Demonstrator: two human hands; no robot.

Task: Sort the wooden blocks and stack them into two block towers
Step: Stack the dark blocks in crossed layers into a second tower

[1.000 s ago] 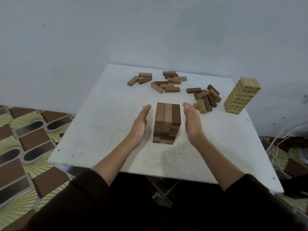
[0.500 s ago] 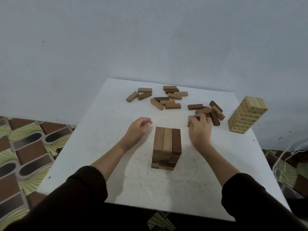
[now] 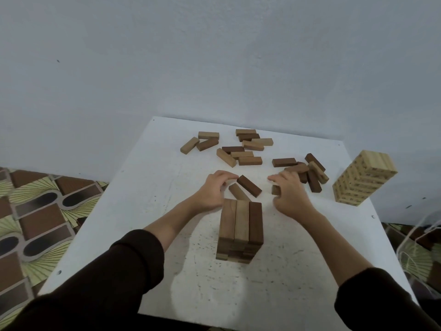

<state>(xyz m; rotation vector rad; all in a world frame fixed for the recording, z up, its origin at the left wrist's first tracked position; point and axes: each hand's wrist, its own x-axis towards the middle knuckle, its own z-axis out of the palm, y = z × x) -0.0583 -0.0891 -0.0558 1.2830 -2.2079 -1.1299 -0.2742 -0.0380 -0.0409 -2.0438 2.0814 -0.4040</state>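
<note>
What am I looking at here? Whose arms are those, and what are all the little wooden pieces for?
The picture comes from a camera worn on a person's head, looking down, so the arms are that person's own. They sit at a white table. Right in front stands a brown block tower being built. Off to the right stands a pale block tower. Loose blocks lie scattered at the far side. The left hand reaches with curled fingers toward a dark block and a lighter block lying just behind the brown tower. The right hand grips a small block pulled from the pile beside it.
</note>
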